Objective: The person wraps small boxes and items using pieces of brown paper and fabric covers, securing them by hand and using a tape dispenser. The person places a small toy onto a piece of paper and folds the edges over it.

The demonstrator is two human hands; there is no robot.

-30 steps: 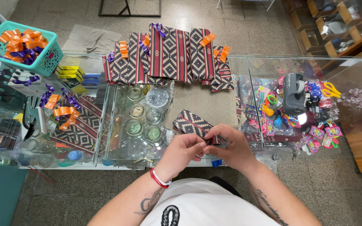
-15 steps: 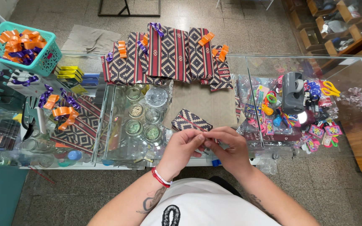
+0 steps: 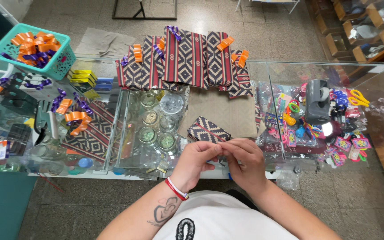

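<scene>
Fingertips of left hand (image 3: 195, 161) and right hand (image 3: 244, 161) pinch together over something too small to identify, the patterned pouch (image 3: 208, 131) lying just beyond them, angled toward the left hand.

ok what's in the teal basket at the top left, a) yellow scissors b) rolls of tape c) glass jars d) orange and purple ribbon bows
d: the teal basket is piled with orange and purple ribbon bows; the glass jars sit under the counter glass, and the yellow scissors lie far right.
</scene>
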